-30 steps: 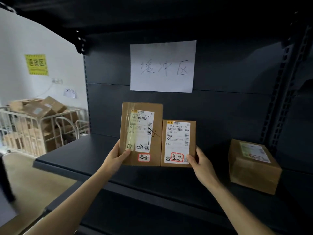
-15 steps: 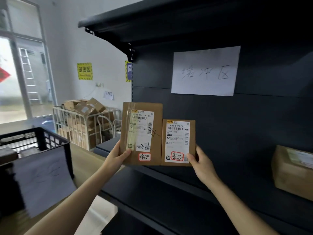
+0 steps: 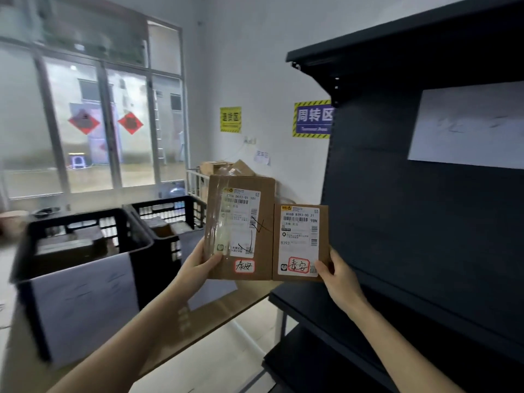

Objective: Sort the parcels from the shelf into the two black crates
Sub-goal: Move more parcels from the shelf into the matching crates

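**A:** What is the person holding up there?

**B:** Two flat brown cardboard parcels, standing upright with their edges touching and their labels facing the person. The left hand (image 3: 198,268) is gripping the taller, tape-striped parcel (image 3: 241,231) at its seven o'clock corner, with the thumb lying across the front. The right hand (image 3: 337,276) is pinching the smaller parcel with the white label (image 3: 300,242) at its five o'clock corner.

**A:** And where are they hanging?

**B:** In the air. The dark metal shelf (image 3: 397,321) is at three o'clock, and the two black slatted plastic crates are at nine o'clock on the wooden worktop (image 3: 252,292). There is a near crate (image 3: 141,234) and a far crate (image 3: 164,202).

**A:** How are they going to handle?

**B:** I'm judging them light and stiff, since one corner grip is carrying each without any sag. The clear tape is looking slick, so bare cardboard is the safer place to hold, with the thumb in front and the fingers behind. Each parcel is wearing a red-outlined handwritten sticker. The paper sign (image 3: 85,307) on the near crate is too blurred to read, so I cannot tell which crate suits them.
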A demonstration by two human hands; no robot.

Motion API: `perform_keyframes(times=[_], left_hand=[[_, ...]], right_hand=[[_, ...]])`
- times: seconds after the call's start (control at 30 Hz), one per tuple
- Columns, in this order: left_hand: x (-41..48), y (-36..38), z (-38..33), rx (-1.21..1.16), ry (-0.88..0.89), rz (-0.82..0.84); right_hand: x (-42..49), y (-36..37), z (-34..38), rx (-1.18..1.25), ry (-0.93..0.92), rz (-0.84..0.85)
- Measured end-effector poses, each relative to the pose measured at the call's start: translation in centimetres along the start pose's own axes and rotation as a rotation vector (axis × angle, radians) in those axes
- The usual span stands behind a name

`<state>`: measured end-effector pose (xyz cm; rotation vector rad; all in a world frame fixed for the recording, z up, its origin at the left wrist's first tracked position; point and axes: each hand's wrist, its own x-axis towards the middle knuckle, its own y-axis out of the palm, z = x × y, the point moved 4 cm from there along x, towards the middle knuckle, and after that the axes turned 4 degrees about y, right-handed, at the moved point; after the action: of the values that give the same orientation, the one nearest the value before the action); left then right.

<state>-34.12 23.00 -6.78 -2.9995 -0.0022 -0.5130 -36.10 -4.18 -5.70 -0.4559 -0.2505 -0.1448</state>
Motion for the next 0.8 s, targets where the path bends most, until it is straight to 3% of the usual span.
perform_keyframes(times=[0.37,0.8], left_hand=[[-3.4,-14.5,0.6,0.073,-0.031,-0.217],[1.3,-23.1,4.2,0.131,-0.130,-0.400]], right_hand=[[2.7,14.0,5.8,0.101,-0.103,0.232],[12.4,25.7,7.2,0.193,-0.178,0.441]])
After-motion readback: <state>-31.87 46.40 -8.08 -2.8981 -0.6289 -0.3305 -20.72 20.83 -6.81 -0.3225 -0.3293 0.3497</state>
